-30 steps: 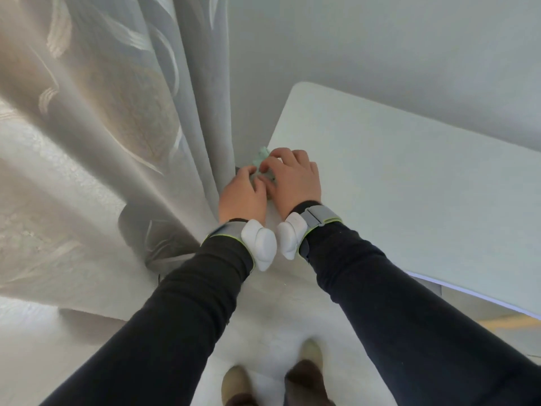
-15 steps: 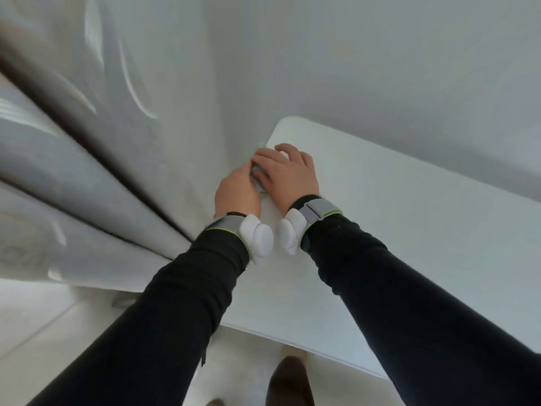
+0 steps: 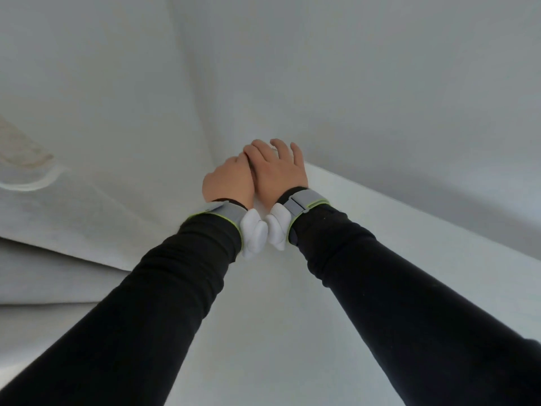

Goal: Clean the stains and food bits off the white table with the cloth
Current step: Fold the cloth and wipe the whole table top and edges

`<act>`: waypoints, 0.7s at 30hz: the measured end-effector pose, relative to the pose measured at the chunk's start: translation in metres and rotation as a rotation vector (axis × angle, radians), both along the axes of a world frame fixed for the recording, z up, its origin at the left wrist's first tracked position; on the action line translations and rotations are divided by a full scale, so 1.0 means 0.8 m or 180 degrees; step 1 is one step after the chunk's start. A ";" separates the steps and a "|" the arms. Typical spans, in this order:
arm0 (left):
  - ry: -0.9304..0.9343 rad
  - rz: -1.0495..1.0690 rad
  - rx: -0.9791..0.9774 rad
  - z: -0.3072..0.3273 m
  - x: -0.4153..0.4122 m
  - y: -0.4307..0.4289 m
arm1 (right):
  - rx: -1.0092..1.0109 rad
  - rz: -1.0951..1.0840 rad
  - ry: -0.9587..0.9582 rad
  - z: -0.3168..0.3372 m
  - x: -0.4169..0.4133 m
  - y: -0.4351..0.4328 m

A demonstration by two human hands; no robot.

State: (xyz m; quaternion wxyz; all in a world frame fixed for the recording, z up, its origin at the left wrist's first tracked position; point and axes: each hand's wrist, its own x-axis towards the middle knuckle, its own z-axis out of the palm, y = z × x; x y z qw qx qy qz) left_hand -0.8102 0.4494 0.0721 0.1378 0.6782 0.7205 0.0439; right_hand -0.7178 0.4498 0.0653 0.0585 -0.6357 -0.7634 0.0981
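Note:
My two hands are pressed together at the far left corner of the white table (image 3: 415, 227). My left hand (image 3: 229, 183) is curled into a fist. My right hand (image 3: 278, 171) lies against and partly over it, fingers stretched forward toward the wall. The pale green cloth is hidden beneath them in this view. Both wrists carry grey straps with white sensor pods. No stains or food bits show on the visible tabletop.
A pale curtain (image 3: 73, 136) hangs close along the left, reaching down past the table's left edge. A plain grey wall (image 3: 395, 83) rises directly behind the table's far edge. My black sleeves cover much of the near tabletop.
The view has tilted up and moved in; floor and shoes have left the frame. My hands slid toward the table's far corner, and the green cloth seen between them earlier is now covered.

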 end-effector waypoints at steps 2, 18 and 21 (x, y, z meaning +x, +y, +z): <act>0.0143 -0.0101 0.0004 -0.001 0.006 0.009 | -0.0067 -0.0072 -0.0017 0.002 0.007 0.007; 0.0154 -0.1524 -0.0111 0.000 0.086 0.003 | -0.0239 -0.1123 0.0174 -0.002 0.097 -0.045; 0.0204 -0.1662 -0.0068 0.000 0.115 -0.017 | -0.0189 -0.1300 0.0101 0.000 0.126 -0.072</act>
